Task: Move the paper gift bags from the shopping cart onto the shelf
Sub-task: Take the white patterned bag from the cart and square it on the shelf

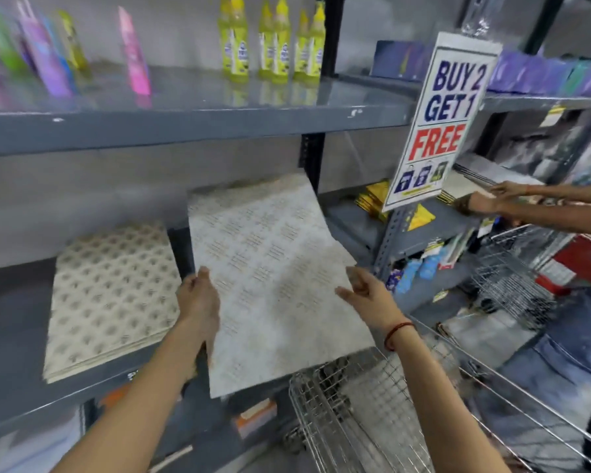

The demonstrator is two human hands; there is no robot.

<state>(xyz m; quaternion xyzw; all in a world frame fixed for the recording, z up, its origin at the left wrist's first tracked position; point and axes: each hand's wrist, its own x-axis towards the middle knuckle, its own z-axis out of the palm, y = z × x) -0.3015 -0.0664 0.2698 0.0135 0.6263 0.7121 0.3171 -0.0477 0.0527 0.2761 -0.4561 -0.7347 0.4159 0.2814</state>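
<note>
1. A flat stack of pale paper gift bags printed with rows of small gold dashes (273,278) is held tilted in the air, its far edge raised toward the back wall and its near edge hanging past the front lip of the grey metal shelf (17,322).
2. The left hand (198,302) grips the stack's left edge, thumb on top and fingers curled underneath, closed on the bags.
3. The right hand (365,295) touches the stack's right edge with fingers loosely spread and slightly bent; whether it truly clamps the bags cannot be told. A red thread bracelet (398,334) circles that wrist.
4. On the same shelf, just left of the held stack, lies a second flat pile of cream paper gift bags with a grey diamond-dot pattern (113,295), resting flat and apart from the hands.
5. The silver wire shopping cart (365,414) stands below and right of the held bags.
6. The shelf above carries yellow-green plastic bottles (273,39) and blurred pink and purple packets (133,52).
7. A white "BUY 2 GET 1 FREE" sign (444,121) hangs from the upright to the right.
8. Further right, another person's hands (492,198) reach toward the neighbouring shelf.
</note>
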